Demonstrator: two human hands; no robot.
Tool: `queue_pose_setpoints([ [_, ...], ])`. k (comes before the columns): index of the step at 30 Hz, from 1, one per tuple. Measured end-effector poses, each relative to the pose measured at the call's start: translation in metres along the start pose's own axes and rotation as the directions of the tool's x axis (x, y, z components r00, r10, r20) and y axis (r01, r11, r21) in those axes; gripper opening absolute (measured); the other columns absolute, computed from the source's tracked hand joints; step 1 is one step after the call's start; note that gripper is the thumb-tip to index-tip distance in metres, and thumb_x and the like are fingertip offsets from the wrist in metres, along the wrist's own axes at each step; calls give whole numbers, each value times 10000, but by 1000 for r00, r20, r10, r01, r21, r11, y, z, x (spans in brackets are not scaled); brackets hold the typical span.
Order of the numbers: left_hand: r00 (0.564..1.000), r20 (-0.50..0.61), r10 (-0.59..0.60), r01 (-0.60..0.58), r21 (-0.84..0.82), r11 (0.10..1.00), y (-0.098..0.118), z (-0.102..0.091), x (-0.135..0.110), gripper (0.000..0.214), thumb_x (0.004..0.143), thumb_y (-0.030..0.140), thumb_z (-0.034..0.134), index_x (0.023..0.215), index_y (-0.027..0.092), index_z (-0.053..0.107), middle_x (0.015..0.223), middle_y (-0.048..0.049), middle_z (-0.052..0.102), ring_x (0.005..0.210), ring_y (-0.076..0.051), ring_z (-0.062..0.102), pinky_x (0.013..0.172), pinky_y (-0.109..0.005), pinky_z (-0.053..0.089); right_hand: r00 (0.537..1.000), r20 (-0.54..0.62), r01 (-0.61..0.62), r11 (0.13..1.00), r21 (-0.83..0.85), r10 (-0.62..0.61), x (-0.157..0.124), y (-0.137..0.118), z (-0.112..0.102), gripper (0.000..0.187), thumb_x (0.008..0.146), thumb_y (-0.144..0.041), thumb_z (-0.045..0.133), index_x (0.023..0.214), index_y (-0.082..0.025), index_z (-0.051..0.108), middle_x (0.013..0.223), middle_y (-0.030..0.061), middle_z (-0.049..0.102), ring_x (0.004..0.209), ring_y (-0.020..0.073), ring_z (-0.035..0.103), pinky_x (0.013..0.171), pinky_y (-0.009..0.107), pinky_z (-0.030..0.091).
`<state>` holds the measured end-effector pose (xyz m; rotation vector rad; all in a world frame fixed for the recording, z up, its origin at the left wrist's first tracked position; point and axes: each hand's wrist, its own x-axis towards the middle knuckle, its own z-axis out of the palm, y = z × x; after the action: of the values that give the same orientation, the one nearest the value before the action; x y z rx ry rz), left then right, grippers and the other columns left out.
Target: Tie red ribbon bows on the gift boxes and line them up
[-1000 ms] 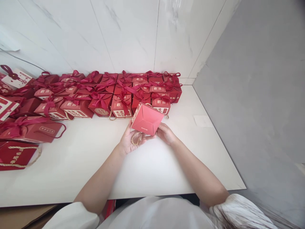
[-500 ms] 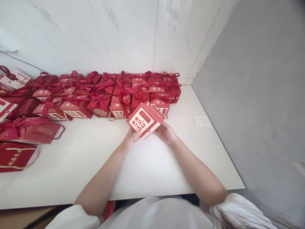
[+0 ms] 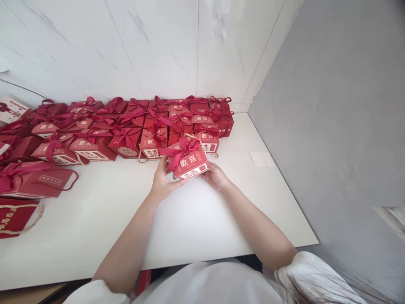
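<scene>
A small red gift box [image 3: 190,162] with a dark red ribbon bow on top and a gold rope handle sits upright between both hands, just above the white tabletop [image 3: 196,219]. My left hand [image 3: 163,182] grips its left side with the fingers curled round it. My right hand [image 3: 215,176] holds its right side, fingers closed against it. The box is directly in front of the rows of finished red boxes [image 3: 152,122].
Several rows of matching red ribbon boxes line the marble wall at the back. Larger red boxes [image 3: 34,179] lie on their sides at the left, one with a rope handle [image 3: 15,215]. A grey wall [image 3: 332,126] bounds the table's right edge.
The box has been turned over in both hands: a second ago its plain bottom faced me, then a printed side, and now the ribbon top faces up. The view shifted slightly right.
</scene>
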<state>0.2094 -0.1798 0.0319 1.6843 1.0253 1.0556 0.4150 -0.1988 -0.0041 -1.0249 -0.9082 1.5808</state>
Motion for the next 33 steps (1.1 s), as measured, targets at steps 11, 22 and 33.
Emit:
queue_pose_setpoints([
  [11, 981, 111, -160, 171, -103, 980, -40, -2, 16, 1161, 522, 382, 936, 1508, 223, 343, 1442, -181, 525, 1360, -373, 496, 1153, -541, 386, 819, -504, -208, 678, -705, -273, -36, -66, -94, 484, 941, -439, 445, 1315, -142, 530, 1489, 217, 471, 1434, 359, 343, 1139, 570, 277],
  [22, 984, 132, -120, 134, -102, 986, -45, -2, 17, 1123, 528, 364, 936, 1488, 224, 369, 1451, -171, 520, 1365, -353, 493, 1158, -513, 390, 798, -526, -540, 37, -841, -294, -16, -56, -168, 681, 1018, -491, 258, 1482, -5, 373, 1583, 285, 318, 1503, 337, 275, 1190, 629, -88],
  [33, 982, 137, -128, 141, -86, 986, -42, -2, 16, 1135, 517, 373, 939, 1490, 228, 372, 1444, -170, 528, 1367, -361, 490, 1161, -532, 376, 870, -330, -353, 4, -936, -368, -15, -58, -160, 565, 1014, -464, 324, 1318, -46, 551, 1300, 226, 630, 1304, 290, 536, 1229, 532, 37],
])
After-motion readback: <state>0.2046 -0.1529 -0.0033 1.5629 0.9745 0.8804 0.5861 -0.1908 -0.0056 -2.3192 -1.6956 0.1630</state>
